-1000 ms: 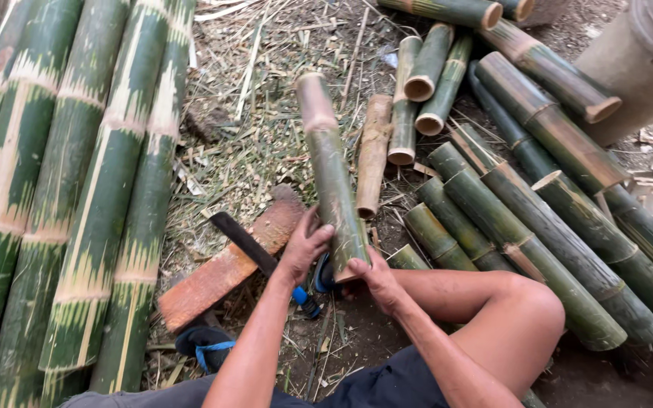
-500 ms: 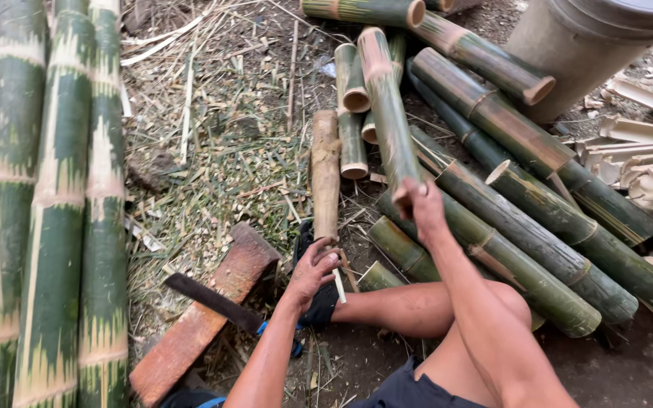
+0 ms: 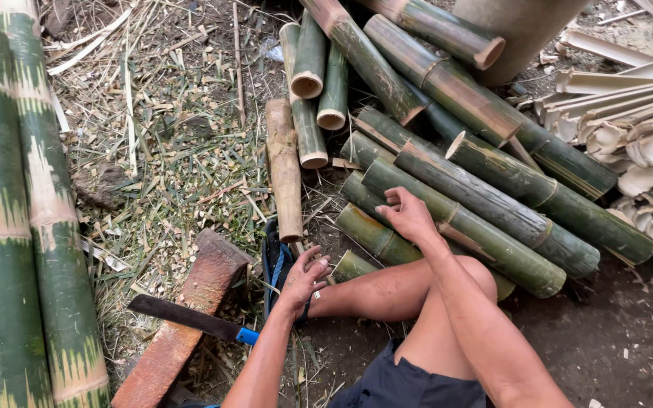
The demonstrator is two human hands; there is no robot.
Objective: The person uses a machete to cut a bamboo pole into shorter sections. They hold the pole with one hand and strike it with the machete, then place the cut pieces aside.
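Note:
My right hand [image 3: 408,215] rests with bent fingers on a green bamboo section [image 3: 485,227] in the pile of cut sections at the right, gripping nothing. My left hand [image 3: 304,278] lies lower, fingers apart, against my foot by a blue-strapped sandal [image 3: 273,261], holding nothing. A dry brown bamboo piece [image 3: 285,170] lies on the ground just above the left hand. A dark-bladed machete [image 3: 187,317] with a blue handle rests across a reddish wooden block [image 3: 217,268], left of my left arm.
Long green bamboo poles [image 3: 9,227] run along the left edge. Pale split bamboo strips [image 3: 644,128] are stacked at the right. A grey round container [image 3: 523,30] stands at the top. Chips and dry shavings [image 3: 168,159] litter the ground.
Both hands held a green bamboo section upright; my right hand carried it right onto the pile and now rests lower on the stack. My left hand let go and dropped to my foot.

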